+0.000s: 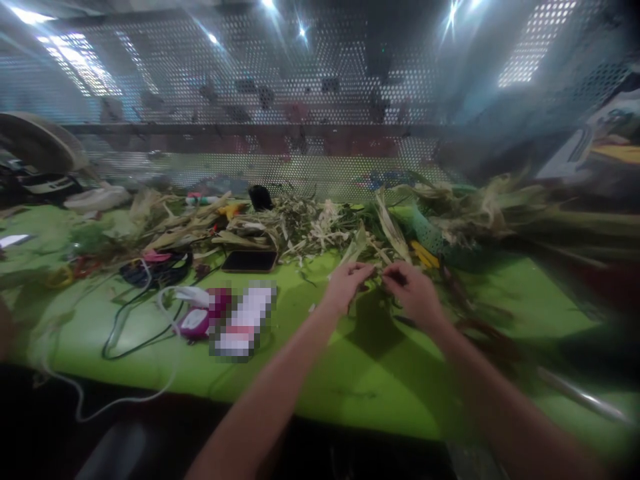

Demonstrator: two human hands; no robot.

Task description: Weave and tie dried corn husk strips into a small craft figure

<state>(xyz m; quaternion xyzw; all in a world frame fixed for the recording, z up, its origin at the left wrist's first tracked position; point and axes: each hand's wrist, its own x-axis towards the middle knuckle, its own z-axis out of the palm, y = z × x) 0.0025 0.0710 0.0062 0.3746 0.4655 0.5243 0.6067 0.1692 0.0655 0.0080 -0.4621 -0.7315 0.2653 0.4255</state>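
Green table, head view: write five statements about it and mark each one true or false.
1. The left hand and the right hand are at opposite ends of the table. False: they are close together, fingertips turned toward each other.
2. A phone with a dark screen lies to the left of both hands. True.
3. The green perforated basket stands at the far left of the table. False: the basket is on the right, beyond the right hand.
4. A pile of dry plant pieces lies beyond the hands. True.
5. The white cable stays wholly on the tabletop. False: part of the cable hangs past the near edge of the table.
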